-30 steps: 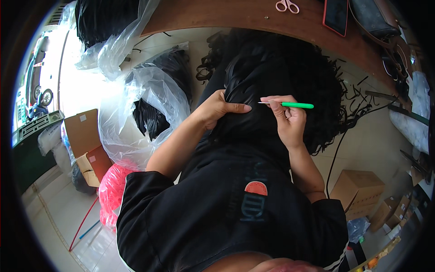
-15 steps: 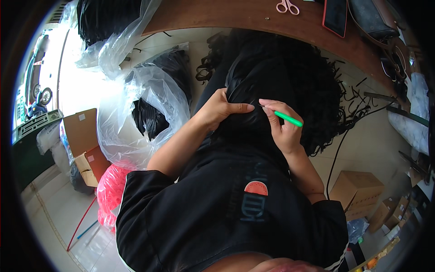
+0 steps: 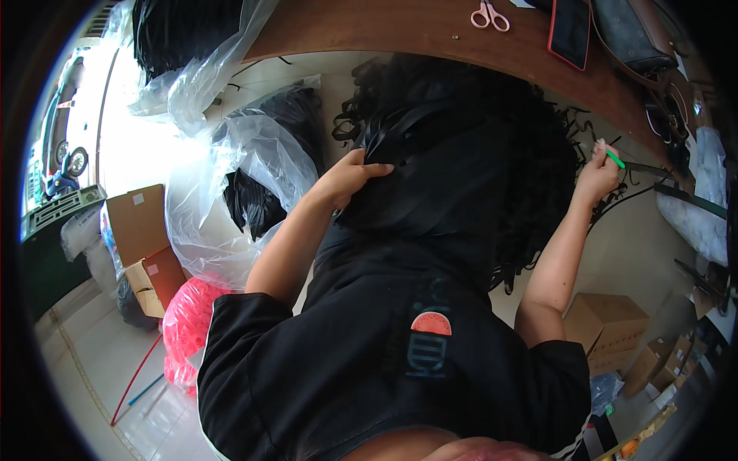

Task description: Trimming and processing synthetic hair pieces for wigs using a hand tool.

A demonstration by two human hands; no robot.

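A heap of long black strips (image 3: 461, 154) covers my lap and spreads past my knees, with curled loose ends at its sides. At its left side my left hand (image 3: 352, 178) is closed round a bunch of the strips, thumb stretched across the top. Out at the right, away from my lap, my right hand (image 3: 596, 177) is raised and closed on a slim tool with a green handle (image 3: 616, 159). The tool's tip is hidden by the fingers. Whether a strip is also pinched there is too small to tell.
A brown table (image 3: 369, 31) lies ahead, with pink scissors (image 3: 490, 15), a red-edged phone (image 3: 569, 32) and a dark bag (image 3: 634, 38). Left are a clear plastic bag (image 3: 192, 207) with black material, an opened carton (image 3: 138, 223) and a pink bundle (image 3: 188, 323). Cartons (image 3: 607, 326) stand right.
My right hand has swung from beside my left hand over the lap far out to the right, still holding the green tool. My left hand has shifted slightly left and forward.
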